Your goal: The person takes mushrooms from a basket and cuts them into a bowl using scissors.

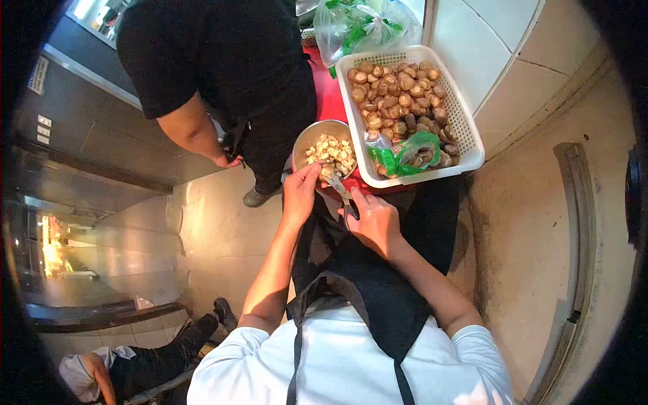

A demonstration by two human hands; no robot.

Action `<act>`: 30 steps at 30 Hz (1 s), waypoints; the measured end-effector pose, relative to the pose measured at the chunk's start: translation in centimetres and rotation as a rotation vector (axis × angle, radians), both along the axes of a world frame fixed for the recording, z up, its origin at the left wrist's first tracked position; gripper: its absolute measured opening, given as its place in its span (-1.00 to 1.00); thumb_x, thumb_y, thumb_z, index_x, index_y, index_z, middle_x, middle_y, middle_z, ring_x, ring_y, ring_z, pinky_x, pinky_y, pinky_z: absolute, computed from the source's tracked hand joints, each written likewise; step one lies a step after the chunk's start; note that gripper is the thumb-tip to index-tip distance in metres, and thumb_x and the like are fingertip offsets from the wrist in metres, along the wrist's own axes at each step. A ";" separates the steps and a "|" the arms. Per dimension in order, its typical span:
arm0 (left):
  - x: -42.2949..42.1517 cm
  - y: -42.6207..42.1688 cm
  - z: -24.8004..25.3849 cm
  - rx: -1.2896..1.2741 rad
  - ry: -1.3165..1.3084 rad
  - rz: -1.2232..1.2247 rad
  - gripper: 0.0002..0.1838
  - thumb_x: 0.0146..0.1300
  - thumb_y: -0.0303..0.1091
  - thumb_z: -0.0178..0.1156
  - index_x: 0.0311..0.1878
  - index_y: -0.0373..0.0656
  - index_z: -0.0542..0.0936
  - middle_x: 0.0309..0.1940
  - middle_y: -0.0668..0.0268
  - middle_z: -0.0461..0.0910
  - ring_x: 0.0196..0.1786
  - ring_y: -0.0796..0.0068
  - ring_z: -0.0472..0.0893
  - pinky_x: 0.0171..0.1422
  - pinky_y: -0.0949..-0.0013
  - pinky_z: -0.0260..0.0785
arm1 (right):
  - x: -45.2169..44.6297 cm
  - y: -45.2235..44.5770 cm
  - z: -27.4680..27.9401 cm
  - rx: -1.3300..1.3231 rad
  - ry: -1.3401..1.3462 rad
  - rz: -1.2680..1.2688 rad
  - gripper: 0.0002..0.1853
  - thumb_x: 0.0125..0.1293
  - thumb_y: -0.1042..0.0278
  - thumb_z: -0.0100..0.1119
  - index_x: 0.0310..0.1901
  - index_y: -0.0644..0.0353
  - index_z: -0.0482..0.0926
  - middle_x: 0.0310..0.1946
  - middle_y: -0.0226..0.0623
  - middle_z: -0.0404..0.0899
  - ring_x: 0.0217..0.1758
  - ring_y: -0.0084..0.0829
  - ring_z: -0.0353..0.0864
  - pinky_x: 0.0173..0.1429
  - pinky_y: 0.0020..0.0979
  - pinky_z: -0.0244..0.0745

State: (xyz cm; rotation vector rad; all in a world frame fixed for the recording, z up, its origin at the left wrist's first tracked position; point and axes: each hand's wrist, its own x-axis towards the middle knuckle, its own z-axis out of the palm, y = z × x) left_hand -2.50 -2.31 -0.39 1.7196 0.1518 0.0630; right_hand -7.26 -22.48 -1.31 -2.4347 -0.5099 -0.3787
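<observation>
Metal bowl (302, 142) just fwd of both grips. L grip (301, 194) pinches mushroom (327, 171) over near rim; R grip (378, 220) clasps scissors (341, 192), blades angled fwd-L toward mushroom. L nearer bowl.

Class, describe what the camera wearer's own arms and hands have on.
The left hand and right hand are ungloved, and no watch or bracelet shows at either wrist. Both forearms are bare; short, plain white sleeves end around the elbows.

Looked like a commercial kitchen: basket (476, 145) of mushrooms (388, 91), metal bowl (302, 140) of cut pieces (332, 150), black apron (381, 317), tiled wall (487, 44) all said so.
</observation>
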 end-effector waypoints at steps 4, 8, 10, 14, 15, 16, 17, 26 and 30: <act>0.3 0.0 -0.6 -0.076 0.036 0.002 -0.65 0.57 -0.28 0.12 0.12 -0.38 0.70 -0.19 0.31 0.77 -0.15 0.64 0.66 0.00 0.50 0.49 | 0.2 0.2 -0.5 -0.050 0.010 0.009 -0.43 0.17 0.03 0.45 0.12 0.24 0.64 -0.35 -0.05 0.71 -0.34 -0.05 0.75 -0.24 -0.15 0.67; 0.3 -0.4 -0.1 -0.168 0.097 0.007 -0.66 0.57 -0.26 0.13 0.11 -0.35 0.72 -0.18 0.31 0.77 -0.14 0.61 0.68 0.01 0.49 0.53 | 0.5 0.2 -1.2 -0.063 0.089 0.037 -0.45 0.20 0.06 0.44 0.13 0.25 0.63 -0.39 -0.04 0.70 -0.34 -0.04 0.75 -0.25 -0.15 0.67; 0.4 -0.7 0.0 -0.209 0.103 -0.001 -0.66 0.57 -0.26 0.13 0.11 -0.33 0.71 -0.17 0.31 0.76 -0.15 0.59 0.69 0.00 0.48 0.55 | 0.6 0.2 -1.2 -0.034 0.153 0.042 -0.46 0.21 0.07 0.44 0.12 0.26 0.64 -0.43 -0.03 0.69 -0.36 -0.02 0.74 -0.26 -0.15 0.66; 0.9 -0.9 0.5 -0.281 0.124 0.049 -0.67 0.58 -0.28 0.12 0.16 -0.30 0.69 -0.10 0.28 0.75 -0.17 0.56 0.71 -0.03 0.49 0.56 | 1.5 0.5 -1.9 0.323 0.150 0.140 -0.57 0.31 0.11 0.40 0.01 0.28 0.60 -0.59 -0.22 0.58 -0.51 -0.34 0.68 -0.37 -0.23 0.59; 1.1 -0.7 0.4 -0.271 0.122 0.058 -0.67 0.58 -0.29 0.11 0.18 -0.29 0.68 -0.08 0.27 0.74 -0.16 0.56 0.71 -0.02 0.49 0.56 | 1.8 1.0 -2.1 0.526 0.298 0.205 -0.60 0.33 0.11 0.40 -0.02 0.28 0.60 -0.60 -0.27 0.57 -0.56 -0.40 0.63 -0.42 -0.28 0.55; 1.1 -0.4 0.4 -0.260 0.124 0.068 -0.68 0.58 -0.29 0.11 0.19 -0.29 0.67 -0.05 0.26 0.74 -0.15 0.55 0.71 -0.01 0.49 0.57 | 1.9 1.4 -2.2 0.730 0.451 0.269 -0.62 0.36 0.10 0.40 -0.05 0.27 0.61 -0.61 -0.31 0.55 -0.61 -0.46 0.58 -0.46 -0.34 0.51; 1.1 -0.2 0.2 -0.263 0.118 0.072 -0.68 0.58 -0.29 0.11 0.19 -0.28 0.67 -0.04 0.26 0.73 -0.13 0.55 0.70 0.00 0.49 0.58 | 2.0 1.3 -2.1 0.886 0.653 0.236 -0.64 0.37 0.11 0.39 -0.06 0.26 0.61 -0.61 -0.36 0.53 -0.62 -0.52 0.54 -0.49 -0.39 0.45; 2.9 -0.8 2.5 -0.267 0.008 0.165 -0.69 0.51 -0.32 0.18 0.16 -0.30 0.67 -0.03 0.26 0.72 -0.06 0.54 0.70 -0.01 0.47 0.59 | 2.2 2.0 -0.8 1.221 1.070 0.178 -0.72 0.46 0.13 0.32 -0.14 0.22 0.62 -0.60 -0.51 0.48 -0.66 -0.67 0.41 -0.59 -0.56 0.30; 7.4 -5.4 7.7 0.056 -0.137 -0.011 -0.59 0.45 -0.19 0.29 0.10 -0.39 0.66 -0.16 0.23 0.73 -0.12 0.52 0.67 0.06 0.41 0.51 | 1.2 1.5 -2.5 1.129 1.042 0.208 -0.69 0.41 0.12 0.39 -0.10 0.23 0.65 -0.59 -0.53 0.50 -0.63 -0.70 0.43 -0.56 -0.58 0.29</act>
